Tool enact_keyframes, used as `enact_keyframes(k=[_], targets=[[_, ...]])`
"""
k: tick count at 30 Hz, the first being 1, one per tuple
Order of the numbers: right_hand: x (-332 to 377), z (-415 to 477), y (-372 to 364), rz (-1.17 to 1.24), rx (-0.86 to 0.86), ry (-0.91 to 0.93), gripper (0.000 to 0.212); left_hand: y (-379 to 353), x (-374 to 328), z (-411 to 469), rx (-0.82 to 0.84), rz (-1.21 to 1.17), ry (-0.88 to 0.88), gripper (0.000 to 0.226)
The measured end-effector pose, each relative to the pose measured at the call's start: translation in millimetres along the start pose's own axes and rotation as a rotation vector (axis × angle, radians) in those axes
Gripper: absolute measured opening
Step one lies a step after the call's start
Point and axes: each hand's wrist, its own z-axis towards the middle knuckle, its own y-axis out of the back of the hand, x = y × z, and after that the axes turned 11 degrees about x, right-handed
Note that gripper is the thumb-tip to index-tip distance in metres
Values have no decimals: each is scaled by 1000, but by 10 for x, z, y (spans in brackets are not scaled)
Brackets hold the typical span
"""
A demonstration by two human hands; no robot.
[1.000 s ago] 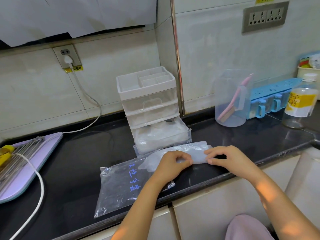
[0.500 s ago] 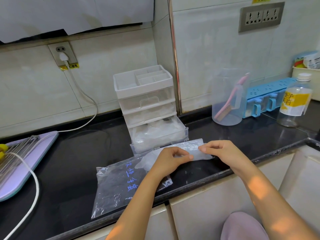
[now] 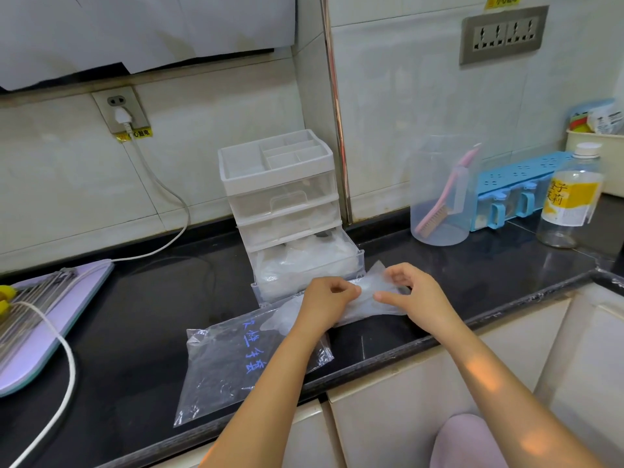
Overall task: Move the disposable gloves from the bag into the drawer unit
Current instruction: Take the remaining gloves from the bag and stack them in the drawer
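— What are you holding?
— Your left hand [image 3: 326,300] and right hand [image 3: 410,292] pinch a filmy, crumpled glove [image 3: 371,310], centre frame, before the open drawer [image 3: 360,261]. Its long axis runs roughly left-right; cuff end unclear.

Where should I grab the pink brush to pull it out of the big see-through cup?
Take the pink brush by the top end of its handle, coming straight down from above. It stands bristles-down inside the clear jug, leaning so that the handle tip reaches up near the rim. The jug's walls block any reach from the side.
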Motion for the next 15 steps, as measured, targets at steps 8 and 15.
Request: enact_keyframes(k=[8, 15], targets=[[-42, 20, -34, -115, 84, -49, 62, 361, -287, 46, -274, -275, -220, 19], [170, 108, 115, -22, 159, -97, 60, 877, -919, 16, -391, -150, -487, 12]])
